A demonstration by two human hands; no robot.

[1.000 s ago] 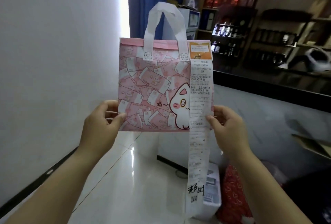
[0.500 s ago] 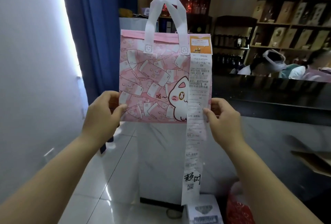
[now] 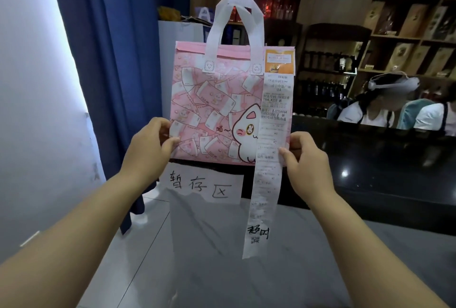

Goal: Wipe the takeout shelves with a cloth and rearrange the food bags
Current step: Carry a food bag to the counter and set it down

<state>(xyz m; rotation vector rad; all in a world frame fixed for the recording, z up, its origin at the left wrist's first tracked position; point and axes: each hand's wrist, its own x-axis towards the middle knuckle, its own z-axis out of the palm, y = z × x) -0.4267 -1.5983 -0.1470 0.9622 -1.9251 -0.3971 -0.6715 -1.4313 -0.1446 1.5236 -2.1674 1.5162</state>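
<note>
1. Blue curtain (image 3: 111,61) hangs at far left, beside the white wall.
2. Left hand (image 3: 148,150) pinches the lower left edge of the pink food bag (image 3: 214,110).
3. Bag held upright in the air above the grey surface (image 3: 222,258) and its paper sign (image 3: 202,184).
4. Long receipt (image 3: 269,159) dangles down the bag's right side.
5. Right hand (image 3: 306,162) pinches the bag's lower right edge, thumb on the receipt.

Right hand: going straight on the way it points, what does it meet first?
The pink food bag, which the right hand pinches by the receipt; beyond it, probably the black counter, depth unclear.
</note>
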